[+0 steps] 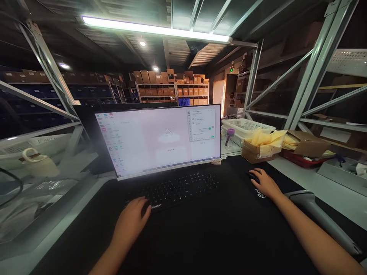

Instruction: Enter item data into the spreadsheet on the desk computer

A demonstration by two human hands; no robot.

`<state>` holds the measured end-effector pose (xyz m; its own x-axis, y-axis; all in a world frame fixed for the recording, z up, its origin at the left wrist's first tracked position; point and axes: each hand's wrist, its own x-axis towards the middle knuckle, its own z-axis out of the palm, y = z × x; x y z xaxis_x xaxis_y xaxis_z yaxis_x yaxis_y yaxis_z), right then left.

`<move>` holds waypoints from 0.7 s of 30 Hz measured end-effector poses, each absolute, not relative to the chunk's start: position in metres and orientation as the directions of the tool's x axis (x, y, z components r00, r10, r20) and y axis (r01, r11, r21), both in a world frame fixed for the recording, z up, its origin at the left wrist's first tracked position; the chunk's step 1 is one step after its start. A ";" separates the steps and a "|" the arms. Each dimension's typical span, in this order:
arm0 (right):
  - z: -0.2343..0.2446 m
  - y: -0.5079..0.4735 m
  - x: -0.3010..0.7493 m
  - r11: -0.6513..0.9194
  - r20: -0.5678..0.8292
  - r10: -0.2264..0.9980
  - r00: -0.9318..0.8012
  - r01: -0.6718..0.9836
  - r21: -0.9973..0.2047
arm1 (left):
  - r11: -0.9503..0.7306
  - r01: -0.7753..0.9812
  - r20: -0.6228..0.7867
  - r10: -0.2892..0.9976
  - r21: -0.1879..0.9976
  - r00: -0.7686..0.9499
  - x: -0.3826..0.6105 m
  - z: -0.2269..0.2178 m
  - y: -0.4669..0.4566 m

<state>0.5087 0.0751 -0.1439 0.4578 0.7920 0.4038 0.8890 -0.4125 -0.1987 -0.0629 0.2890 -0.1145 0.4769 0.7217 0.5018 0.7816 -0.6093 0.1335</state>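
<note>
My left hand [133,215] lies at the lower left corner of a black keyboard [183,189], its fingers curved loosely over the keys and thumb apart. It grips nothing. Farther right, my right hand [265,183] rests over a dark computer mouse [252,175], fingers draped around it; most of the mouse is hidden under the palm or blends into the black desk mat [206,233]. Behind the keyboard stands a lit monitor [160,141] showing a pale desktop, icons down the left and a small chat-like window at upper right. A grey handheld scanner [323,217] lies beside my right forearm.
Right of the monitor are a purple-capped bottle [229,133], a white basket [246,126], and a cardboard box [260,151] of yellow envelopes. A red tray [298,158] and grey bin [344,177] sit farther right. A cream container [38,164] stands left. Metal rack posts flank the desk.
</note>
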 end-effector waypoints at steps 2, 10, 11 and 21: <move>-0.141 0.074 0.506 -0.413 0.389 0.799 0.459 0.889 -0.199 | -0.611 0.780 0.506 0.720 0.136 0.475 -0.063 -0.116 0.290; -0.143 0.075 0.506 -0.395 0.427 0.789 0.441 0.897 -0.196 | -0.610 0.775 0.507 0.728 0.169 0.462 -0.062 -0.116 0.290; -0.143 0.075 0.506 -0.392 0.430 0.791 0.436 0.900 -0.191 | -0.604 0.778 0.503 0.733 0.171 0.459 -0.062 -0.115 0.290; -0.140 0.073 0.503 -0.422 0.430 0.776 0.462 0.886 -0.190 | -0.602 0.781 0.492 0.738 0.168 0.463 -0.062 -0.114 0.286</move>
<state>0.5032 0.0733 -0.1405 0.4618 0.7757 0.4300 0.8863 -0.4222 -0.1902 -0.0619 0.2858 -0.1137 0.4629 0.7376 0.4916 0.7809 -0.6017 0.1676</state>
